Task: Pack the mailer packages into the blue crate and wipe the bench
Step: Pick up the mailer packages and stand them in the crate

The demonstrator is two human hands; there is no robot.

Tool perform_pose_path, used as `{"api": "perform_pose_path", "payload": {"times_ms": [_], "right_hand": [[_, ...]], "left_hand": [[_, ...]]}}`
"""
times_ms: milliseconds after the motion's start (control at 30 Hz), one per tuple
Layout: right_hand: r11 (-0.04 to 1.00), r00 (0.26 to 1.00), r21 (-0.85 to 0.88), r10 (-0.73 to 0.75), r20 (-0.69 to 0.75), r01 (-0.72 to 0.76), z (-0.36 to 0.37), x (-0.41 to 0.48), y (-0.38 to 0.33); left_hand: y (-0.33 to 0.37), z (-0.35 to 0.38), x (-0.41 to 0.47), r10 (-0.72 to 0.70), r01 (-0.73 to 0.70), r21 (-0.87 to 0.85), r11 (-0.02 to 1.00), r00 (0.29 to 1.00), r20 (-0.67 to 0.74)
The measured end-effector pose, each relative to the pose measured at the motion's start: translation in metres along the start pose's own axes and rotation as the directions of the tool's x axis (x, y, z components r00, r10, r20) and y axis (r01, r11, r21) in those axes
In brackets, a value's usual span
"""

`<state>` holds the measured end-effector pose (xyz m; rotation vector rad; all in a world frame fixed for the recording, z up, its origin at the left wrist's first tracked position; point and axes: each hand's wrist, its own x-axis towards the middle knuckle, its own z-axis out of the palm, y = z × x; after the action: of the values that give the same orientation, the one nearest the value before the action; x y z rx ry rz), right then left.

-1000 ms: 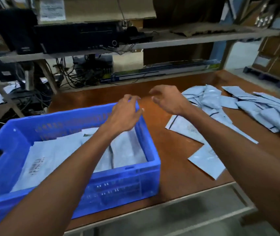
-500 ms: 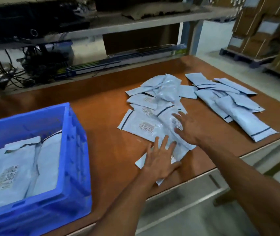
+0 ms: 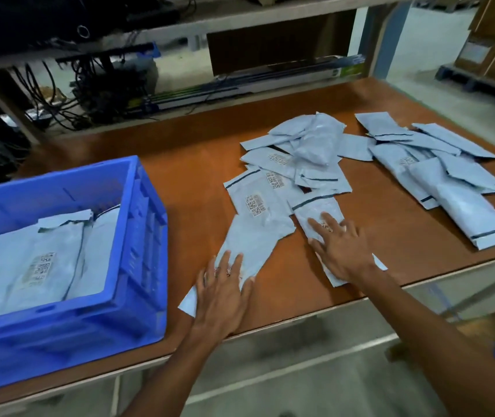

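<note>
Barcode labels showed on several mailers, the print too small to read; one was on the packed mailers (image 3: pixel 29 266) inside the blue crate (image 3: pixel 137 236). Just right of the crate, the left hand (image 3: pixel 222 296) pressed flat on the nearest mailer (image 3: pixel 255 236), fingers straight and spread, gripping nothing. Farther right, the right hand (image 3: pixel 342 251) lay flat the same way on a second mailer (image 3: pixel 315 212). Compared with half a second earlier, the left hand and its mailer had slid toward the crate. Farther from the crate, two loose heaps of mailers (image 3: pixel 450 176) lay on the bench (image 3: pixel 195 176). Tangled cables (image 3: pixel 89 85) hung behind the crate.
</note>
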<state>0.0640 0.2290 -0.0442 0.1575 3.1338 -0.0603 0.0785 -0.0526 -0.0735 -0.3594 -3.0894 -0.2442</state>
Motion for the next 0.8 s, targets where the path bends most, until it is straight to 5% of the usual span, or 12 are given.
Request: {"api": "perform_pose_path", "payload": {"times_ms": [133, 300, 633, 800], "right_hand": [[0.999, 0.999, 0.009, -0.037, -0.006, 0.037, 0.004, -0.013, -0.017], [0.995, 0.999, 0.1, -0.031, 0.012, 0.03, 0.025, -0.017, -0.024], [0.984, 0.999, 0.172, -0.031, -0.018, 0.034, 0.035, -0.018, -0.042], [0.937, 0.958, 0.336, 0.0, -0.286, 0.1, -0.017, -0.022, -0.059]], "left_hand": [[0.001, -0.006, 0.017, -0.158, 0.158, -0.001, 0.988, 0.988, 0.0], [-0.005, 0.002, 0.03, -0.043, 0.043, 0.003, 0.999, 0.997, 0.062], [0.008, -0.003, 0.026, -0.031, 0.03, 0.054, 0.998, 0.999, 0.02], [0.022, -0.06, 0.037, -0.034, 0.031, -0.035, 0.999, 0.995, -0.092]]}}
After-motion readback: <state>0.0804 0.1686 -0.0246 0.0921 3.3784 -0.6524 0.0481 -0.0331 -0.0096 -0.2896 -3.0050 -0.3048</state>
